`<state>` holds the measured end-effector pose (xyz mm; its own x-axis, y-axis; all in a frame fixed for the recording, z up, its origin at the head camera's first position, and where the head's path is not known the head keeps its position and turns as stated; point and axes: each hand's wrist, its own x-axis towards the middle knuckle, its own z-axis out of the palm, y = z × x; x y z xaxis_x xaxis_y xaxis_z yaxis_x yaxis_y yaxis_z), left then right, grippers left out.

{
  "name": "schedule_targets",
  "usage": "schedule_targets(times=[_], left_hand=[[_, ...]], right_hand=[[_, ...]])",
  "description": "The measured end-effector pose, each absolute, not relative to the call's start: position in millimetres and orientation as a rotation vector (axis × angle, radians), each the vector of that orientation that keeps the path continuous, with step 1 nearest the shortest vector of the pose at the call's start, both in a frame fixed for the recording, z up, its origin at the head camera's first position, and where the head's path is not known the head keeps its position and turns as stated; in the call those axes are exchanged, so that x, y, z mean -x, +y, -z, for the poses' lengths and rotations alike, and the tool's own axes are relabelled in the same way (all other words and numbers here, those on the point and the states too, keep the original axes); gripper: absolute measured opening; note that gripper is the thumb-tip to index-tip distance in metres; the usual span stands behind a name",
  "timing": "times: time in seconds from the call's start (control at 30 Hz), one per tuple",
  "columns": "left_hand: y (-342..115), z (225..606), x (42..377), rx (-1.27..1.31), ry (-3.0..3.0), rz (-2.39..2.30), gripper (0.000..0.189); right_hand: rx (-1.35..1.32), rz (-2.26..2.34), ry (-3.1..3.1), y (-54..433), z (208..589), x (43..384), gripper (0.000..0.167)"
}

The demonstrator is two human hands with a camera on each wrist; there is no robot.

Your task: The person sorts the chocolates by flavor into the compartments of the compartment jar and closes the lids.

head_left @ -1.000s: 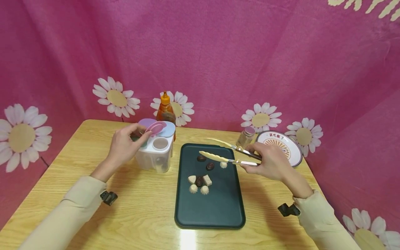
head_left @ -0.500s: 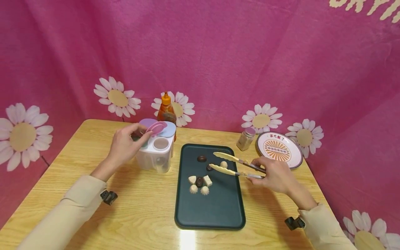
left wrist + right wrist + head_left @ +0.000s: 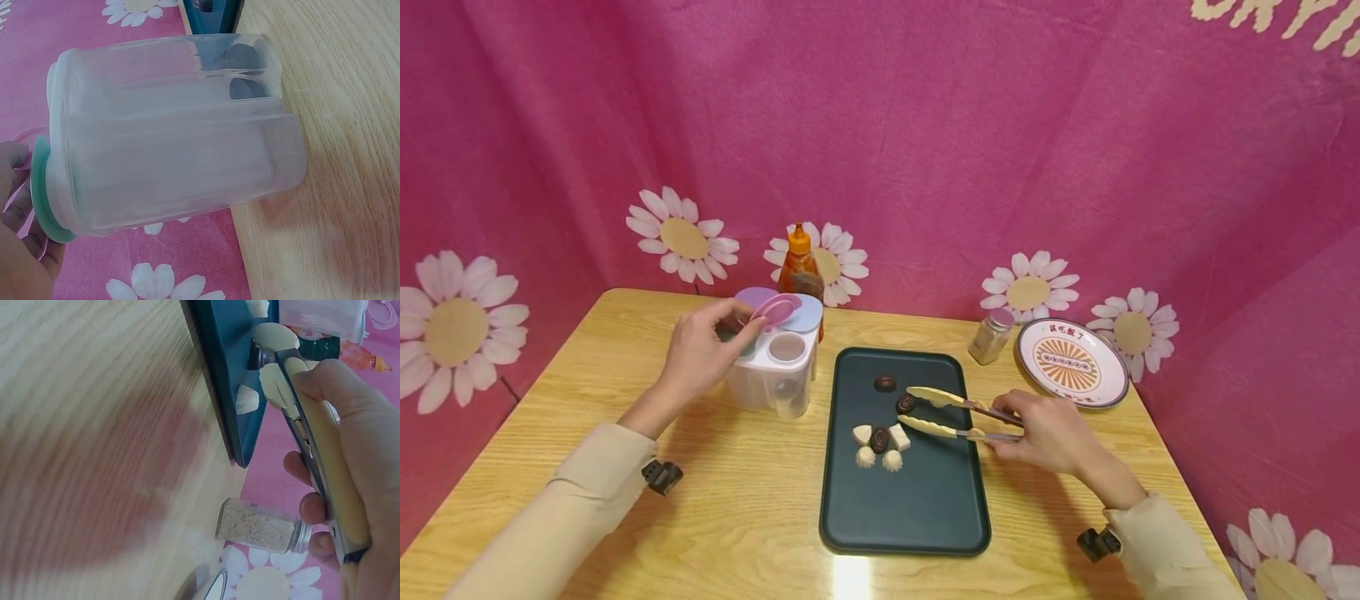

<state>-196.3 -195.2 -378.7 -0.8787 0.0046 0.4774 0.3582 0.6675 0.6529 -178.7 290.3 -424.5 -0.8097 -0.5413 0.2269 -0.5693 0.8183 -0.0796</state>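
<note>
My left hand (image 3: 700, 343) pinches a raised pink lid (image 3: 777, 308) over a clear container (image 3: 752, 385). The round opening in its white top is uncovered; dark pieces show inside in the left wrist view. With my right hand (image 3: 1048, 433) I grip tongs (image 3: 329, 456), their cream tips spread on either side of a dark chocolate (image 3: 906, 403) on the dark tray (image 3: 906, 512). Contact with it cannot be made out. A white chocolate (image 3: 247, 400) lies beside the tips. Another dark chocolate (image 3: 885, 383) sits farther back, and several dark and white ones cluster around a swirled chocolate (image 3: 880, 440).
Behind the container stands an orange-capped squeeze bottle (image 3: 800, 271). A small glass jar (image 3: 991, 337) and a patterned plate (image 3: 1072, 362) are at the back right, near the right hand. A pink flowered cloth (image 3: 910, 167) hangs behind the table.
My right hand has brought the tongs down and toward me, from above the tray to around the dark chocolate. The left hand keeps the pink lid in the same place.
</note>
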Motion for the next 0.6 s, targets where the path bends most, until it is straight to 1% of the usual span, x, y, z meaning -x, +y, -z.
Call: schedule_targets(times=[0.27, 0.6], left_hand=[[-195.4, 379.5, 196.5, 0.290, -2.440, 1.087, 0.018], [-195.4, 379.8, 196.2, 0.292, -2.431, 1.090, 0.018]], right_hand=[[-0.873, -0.192, -2.874, 284.5, 420.3, 186.3, 0.036], [-0.886, -0.192, -2.875, 283.5, 421.6, 187.3, 0.032]])
